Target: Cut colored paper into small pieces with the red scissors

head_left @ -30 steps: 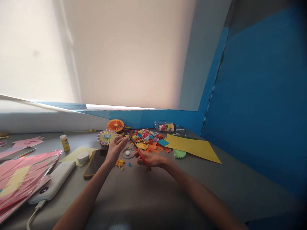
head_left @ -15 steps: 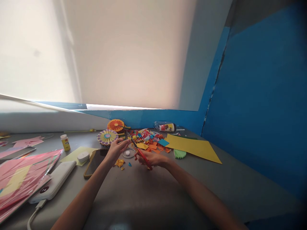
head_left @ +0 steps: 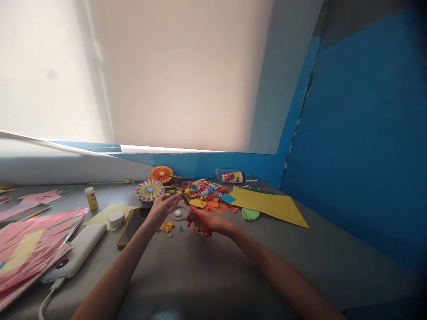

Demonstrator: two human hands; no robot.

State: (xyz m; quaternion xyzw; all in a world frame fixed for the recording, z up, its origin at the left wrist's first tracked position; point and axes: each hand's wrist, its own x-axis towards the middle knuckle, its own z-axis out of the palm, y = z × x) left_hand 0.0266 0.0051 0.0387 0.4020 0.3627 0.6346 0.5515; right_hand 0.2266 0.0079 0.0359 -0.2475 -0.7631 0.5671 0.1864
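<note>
Red-handled scissors [head_left: 199, 216] are gripped in the closed right hand [head_left: 207, 223] above the worktop [head_left: 233, 271] middle, blades aimed toward the far edge; the left hand [head_left: 161, 209] is held open beside them, short of the paper scraps [head_left: 203, 191].
</note>
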